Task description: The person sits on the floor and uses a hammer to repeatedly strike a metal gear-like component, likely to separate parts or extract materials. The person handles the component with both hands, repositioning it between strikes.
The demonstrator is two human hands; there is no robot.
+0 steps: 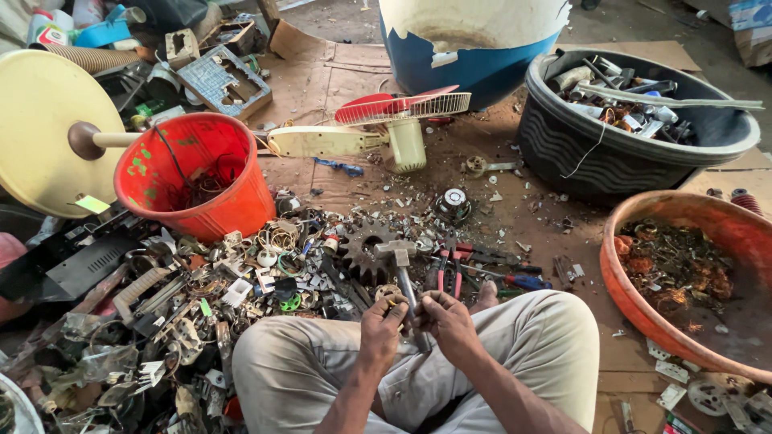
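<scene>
I sit cross-legged on the ground. My left hand [383, 323] and my right hand [447, 318] meet over my lap, both closed on a small metal part [396, 300] with a yellowish ring. A hammer [400, 267] with a grey metal handle lies just in front of my hands, its handle running down between them. Beside it lie red-handled pliers [449, 273], a toothed gear [368, 246] and a blue-handled screwdriver [515, 280].
An orange bucket [233, 205] of wires stands at the left. A black tub [595, 165] of scrap is at the back right, an orange basin [623, 281] at the right. A broken fan [378, 133] and a scrap pile [177, 313] cover the cardboard.
</scene>
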